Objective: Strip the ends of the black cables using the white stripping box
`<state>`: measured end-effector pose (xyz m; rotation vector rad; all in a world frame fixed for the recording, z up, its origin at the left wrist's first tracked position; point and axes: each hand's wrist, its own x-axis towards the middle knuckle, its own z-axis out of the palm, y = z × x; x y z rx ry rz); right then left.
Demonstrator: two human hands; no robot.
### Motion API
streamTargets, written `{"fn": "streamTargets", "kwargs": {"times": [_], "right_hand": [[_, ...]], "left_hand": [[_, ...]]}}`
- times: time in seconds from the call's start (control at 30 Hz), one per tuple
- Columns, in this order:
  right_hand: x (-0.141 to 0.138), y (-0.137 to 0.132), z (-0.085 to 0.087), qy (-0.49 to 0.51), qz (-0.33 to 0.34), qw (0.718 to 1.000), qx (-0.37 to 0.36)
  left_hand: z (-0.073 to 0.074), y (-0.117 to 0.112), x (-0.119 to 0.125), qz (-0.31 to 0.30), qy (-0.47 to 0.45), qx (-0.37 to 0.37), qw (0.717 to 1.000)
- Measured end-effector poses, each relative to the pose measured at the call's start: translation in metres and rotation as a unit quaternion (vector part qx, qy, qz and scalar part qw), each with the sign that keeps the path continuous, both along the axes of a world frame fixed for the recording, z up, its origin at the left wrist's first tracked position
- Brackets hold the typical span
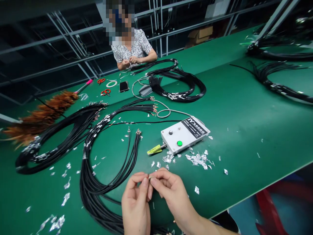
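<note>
My left hand (pixel 137 199) and my right hand (pixel 171 192) meet fingertip to fingertip over the near part of the table. Both are closed in a pinch. Between the fingertips is something small and thin, mostly hidden, so its kind cannot be told. Left of my hands curves a bundle of black cables (pixel 85 176), whose near strands run behind my left hand. Beyond my fingers lies a grey-white control box (pixel 183 133) with a green button, a black knob and a yellow-green clip (pixel 154 149) at its left end. Torn bits of silver foil (pixel 199 160) are scattered beside the box.
More coiled cable bundles lie at the left (pixel 49 156), the far middle (pixel 193 88) and the right (pixel 276 85). A brown feather duster (pixel 46 114), orange-handled scissors (pixel 106 92) and a phone (pixel 124 86) rest farther back. Across the table (pixel 244 130) sits another person (pixel 134 45), hands together.
</note>
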<state>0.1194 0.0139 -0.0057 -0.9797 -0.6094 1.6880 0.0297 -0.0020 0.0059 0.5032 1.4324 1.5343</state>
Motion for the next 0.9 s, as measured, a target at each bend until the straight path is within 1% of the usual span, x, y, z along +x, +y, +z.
{"fn": "streamTargets", "kwargs": {"times": [0.1, 0.2, 0.37, 0.5, 0.6, 0.77, 0.9], "right_hand": [[0.003, -0.001, -0.002, -0.016, 0.009, 1.0, -0.018], [0.003, -0.001, -0.001, -0.009, 0.022, 0.999, -0.022], [-0.001, 0.002, 0.008, 0.038, 0.051, 0.997, -0.035], [-0.003, 0.004, 0.014, 0.052, 0.041, 0.997, -0.046], [-0.004, 0.002, 0.014, 0.06, 0.027, 0.997, -0.049], [-0.008, -0.005, 0.011, 0.041, 0.002, 0.997, -0.069], [-0.012, -0.006, 0.011, 0.05, 0.01, 0.995, -0.089]], "left_hand": [[0.004, 0.001, 0.0, -0.012, -0.018, 0.023, 1.0], [0.006, 0.001, 0.0, -0.016, -0.02, 0.037, 0.999], [0.001, -0.002, 0.0, -0.008, 0.01, 0.039, 0.999], [-0.006, -0.005, -0.001, -0.002, 0.048, 0.043, 0.998], [-0.011, -0.008, -0.001, 0.0, 0.057, 0.047, 0.997], [-0.012, -0.009, 0.003, 0.022, 0.026, 0.041, 0.999], [-0.01, -0.007, 0.005, 0.035, -0.004, 0.038, 0.999]]}}
